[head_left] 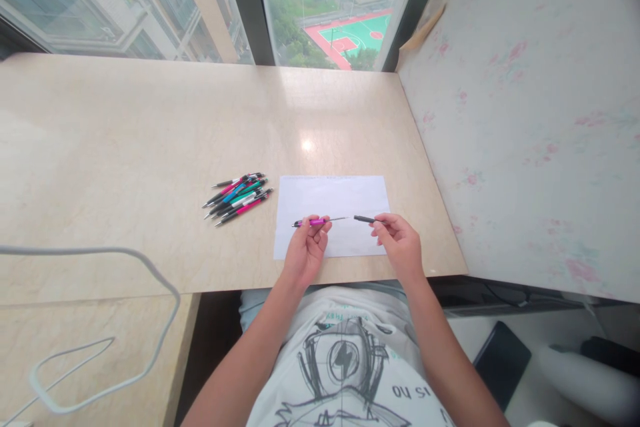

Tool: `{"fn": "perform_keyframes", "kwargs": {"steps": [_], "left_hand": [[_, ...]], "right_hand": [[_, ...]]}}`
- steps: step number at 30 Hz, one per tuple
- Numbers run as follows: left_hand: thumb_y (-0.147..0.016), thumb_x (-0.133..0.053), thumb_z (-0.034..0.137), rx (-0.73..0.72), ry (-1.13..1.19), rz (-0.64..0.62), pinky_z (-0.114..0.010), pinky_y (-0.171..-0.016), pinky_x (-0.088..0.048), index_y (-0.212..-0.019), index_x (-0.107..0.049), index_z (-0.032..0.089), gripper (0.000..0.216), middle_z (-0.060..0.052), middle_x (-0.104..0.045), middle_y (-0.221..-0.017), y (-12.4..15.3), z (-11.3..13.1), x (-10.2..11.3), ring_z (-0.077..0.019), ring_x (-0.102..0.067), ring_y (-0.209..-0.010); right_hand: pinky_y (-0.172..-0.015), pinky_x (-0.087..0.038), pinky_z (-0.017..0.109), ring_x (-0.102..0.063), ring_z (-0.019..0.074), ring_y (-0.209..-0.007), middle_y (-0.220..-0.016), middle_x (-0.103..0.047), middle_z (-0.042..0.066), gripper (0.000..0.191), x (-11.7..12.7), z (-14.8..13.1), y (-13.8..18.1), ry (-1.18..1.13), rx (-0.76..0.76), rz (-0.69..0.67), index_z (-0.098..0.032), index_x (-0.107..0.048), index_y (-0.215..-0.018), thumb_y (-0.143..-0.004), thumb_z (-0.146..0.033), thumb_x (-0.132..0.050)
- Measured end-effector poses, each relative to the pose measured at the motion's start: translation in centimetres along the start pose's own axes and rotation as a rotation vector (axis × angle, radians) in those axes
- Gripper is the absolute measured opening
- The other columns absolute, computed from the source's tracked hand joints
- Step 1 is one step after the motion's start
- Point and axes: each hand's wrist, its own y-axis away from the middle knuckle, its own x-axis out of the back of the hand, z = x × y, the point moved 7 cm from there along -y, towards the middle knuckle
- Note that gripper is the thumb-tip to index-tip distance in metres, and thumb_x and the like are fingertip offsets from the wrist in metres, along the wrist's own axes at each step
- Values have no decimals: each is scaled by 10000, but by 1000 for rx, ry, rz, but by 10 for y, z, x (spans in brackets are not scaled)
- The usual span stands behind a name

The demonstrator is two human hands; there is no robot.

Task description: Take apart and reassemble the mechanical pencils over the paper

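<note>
Over a white sheet of paper (335, 193), my left hand (309, 247) pinches the purple pen barrel (317, 221). A thin refill (338, 219) sticks out of the barrel's right end. My right hand (397, 238) grips the black lower section of the pen (365, 219) between thumb and fingers. The two pen parts are apart, roughly in line, with a small gap between them. Left of the paper lies a loose pile of several pens (239, 199), with red, blue, green, white and black barrels.
The beige tabletop (150, 140) runs back to the windows (335, 13). A floral-papered wall (530, 113) bounds the right side. At the left, a light grey cable (165, 280) loops over the table edge. A dark flat device (503, 360) lies low at the right.
</note>
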Motion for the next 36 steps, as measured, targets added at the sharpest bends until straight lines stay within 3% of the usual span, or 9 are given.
{"fn": "perform_keyframes", "kwargs": {"steps": [6, 12, 16, 30, 36], "left_hand": [[-933, -641, 259, 7, 22, 8, -133, -683, -579, -907, -691, 146, 126, -80, -760, -947, -3, -2, 1, -115, -741, -835], [-865, -730, 352, -132, -165, -79, -173, -677, -576, -957, -679, 146, 232, -95, -771, -963, -8, 10, 3, -152, -749, -855], [-820, -769, 408, -156, -277, -161, -184, -662, -568, -943, -679, 136, 312, -110, -774, -983, -7, 11, -1, -164, -752, -838], [-883, -713, 331, -91, -137, -179, -156, -667, -586, -949, -684, 139, 205, -101, -772, -947, -21, 15, -4, -137, -749, -822], [-883, -711, 312, -64, -142, -180, -160, -674, -588, -920, -680, 141, 178, -97, -773, -937, -17, 13, -5, -136, -749, -811]], "right_hand": [[-611, -567, 311, -704, 211, -794, -892, -723, 69, 244, 6, 17, -13, 83, 20, 32, -190, -669, -974, -834, -390, -667], [-748, -505, 358, -638, 216, -797, -899, -721, 78, 208, 5, 23, -23, 638, 232, 106, -194, -688, -928, -897, -346, -549], [-750, -448, 338, -610, 235, -883, -887, -681, 74, 168, 0, 26, -25, 859, 287, 115, -204, -664, -901, -913, -300, -526], [-730, -422, 303, -609, 208, -868, -896, -669, 57, 149, 3, 36, -28, 888, 371, 36, -207, -650, -931, -930, -280, -520], [-694, -413, 296, -616, 198, -821, -873, -679, 44, 119, 4, 30, -35, 872, 302, 1, -213, -647, -890, -898, -272, -544]]}}
